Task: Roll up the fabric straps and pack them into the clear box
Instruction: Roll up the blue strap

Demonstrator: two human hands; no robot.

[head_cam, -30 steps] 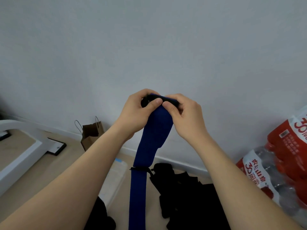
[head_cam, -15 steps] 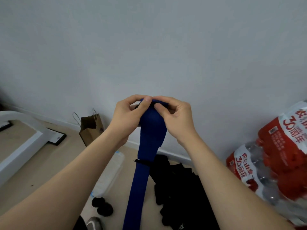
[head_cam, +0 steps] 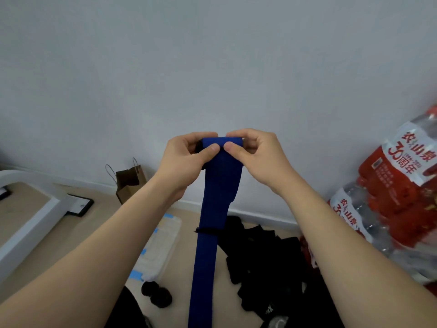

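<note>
The blue strap [head_cam: 212, 209] leaves the frame at the bottom edge, its lower end cut off. On the floor, two small dark rolls [head_cam: 156, 293] sit beside the clear box [head_cam: 163, 247], half hidden behind the left forearm; its contents are unreadable. A heap of black straps [head_cam: 260, 256] lies right of it. Higher, the left hand [head_cam: 186, 162] and right hand [head_cam: 257, 157] pinch the strap's rolled top end, thumbs in front.

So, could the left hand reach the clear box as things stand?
Probably, once freed: the left hand pinches the strap, but the box lies on the floor below, with nothing between.
</note>
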